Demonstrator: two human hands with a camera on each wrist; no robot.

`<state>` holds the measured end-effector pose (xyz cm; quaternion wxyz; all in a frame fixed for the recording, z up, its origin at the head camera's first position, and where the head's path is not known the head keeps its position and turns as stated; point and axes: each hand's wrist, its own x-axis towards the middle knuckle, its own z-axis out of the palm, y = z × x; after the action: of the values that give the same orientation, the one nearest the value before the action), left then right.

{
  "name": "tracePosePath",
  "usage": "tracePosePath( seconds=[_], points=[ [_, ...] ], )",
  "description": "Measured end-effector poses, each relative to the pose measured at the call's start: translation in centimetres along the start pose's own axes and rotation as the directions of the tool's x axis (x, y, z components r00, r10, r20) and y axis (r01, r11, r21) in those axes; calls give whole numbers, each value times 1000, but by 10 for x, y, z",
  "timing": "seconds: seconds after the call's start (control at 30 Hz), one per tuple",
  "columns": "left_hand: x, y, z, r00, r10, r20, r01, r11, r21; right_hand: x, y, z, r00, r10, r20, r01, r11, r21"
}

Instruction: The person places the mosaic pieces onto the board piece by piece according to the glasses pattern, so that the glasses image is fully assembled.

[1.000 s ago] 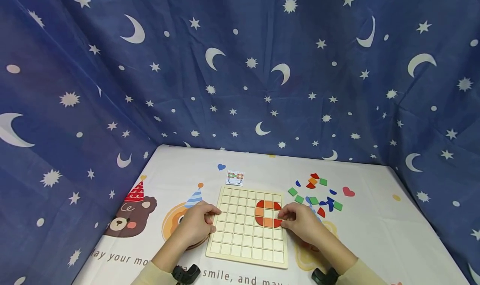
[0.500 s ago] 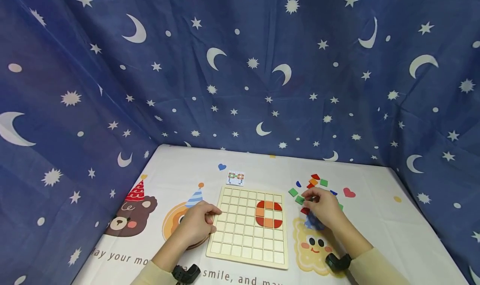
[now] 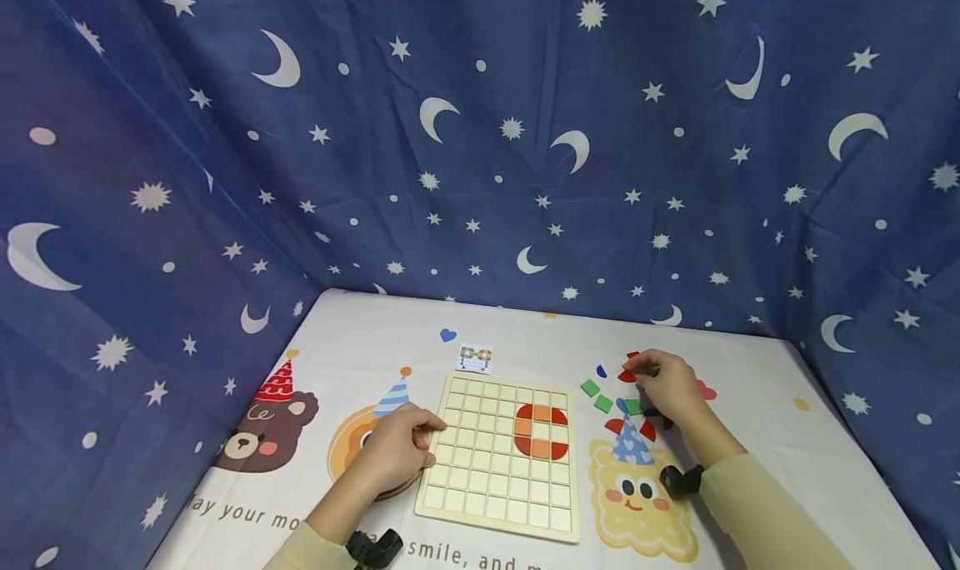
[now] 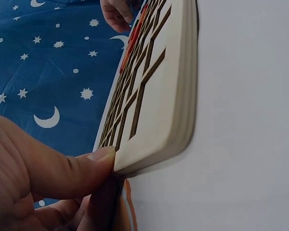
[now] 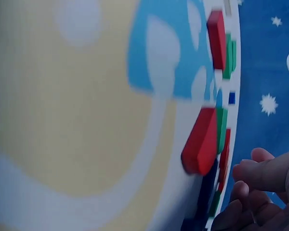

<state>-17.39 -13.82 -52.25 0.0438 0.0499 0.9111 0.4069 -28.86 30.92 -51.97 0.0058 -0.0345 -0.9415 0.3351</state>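
My left hand (image 3: pixel 393 447) holds the left edge of a pale wooden grid board (image 3: pixel 497 503). In the left wrist view the thumb presses the board's edge (image 4: pixel 156 134), with the other fingers below it. Red rounded corner pieces (image 3: pixel 558 451) and orange squares (image 3: pixel 541 448) form a ring on the board, with a bare cell on its right side. My right hand (image 3: pixel 672 387) is over the loose pieces, its fingertips right at an orange piece (image 3: pixel 627 367) beside a red one (image 3: pixel 626 377). In the right wrist view its fingers (image 5: pixel 265 173) are loosely bent, with nothing visible between them.
Green squares (image 3: pixel 590 388) and a blue half-round piece (image 3: pixel 602 371) lie right of the board. Two red pieces rest nearer, one of them by the printed hat (image 3: pixel 614 426). A small pattern card (image 3: pixel 475 358) lies behind the board. A starry blue curtain (image 3: pixel 480 178) encloses the table.
My right hand has gone from the board's right side to the loose pieces, then farther back. A red piece now lies left of the printed hat. The left hand stays on the board.
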Motion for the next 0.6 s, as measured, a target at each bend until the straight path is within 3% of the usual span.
tracePosePath(
  seconds=[0.23, 0.6],
  points=[
    [0, 1, -1, 1000, -4, -3, 4, 1000, 0, 11, 6, -2, 998, 62, 17, -62, 998, -5],
    [1, 0, 0, 1000, -8, -11, 8, 1000, 2, 19, 2, 0, 991, 70, 115, -60, 994, -89]
  ],
)
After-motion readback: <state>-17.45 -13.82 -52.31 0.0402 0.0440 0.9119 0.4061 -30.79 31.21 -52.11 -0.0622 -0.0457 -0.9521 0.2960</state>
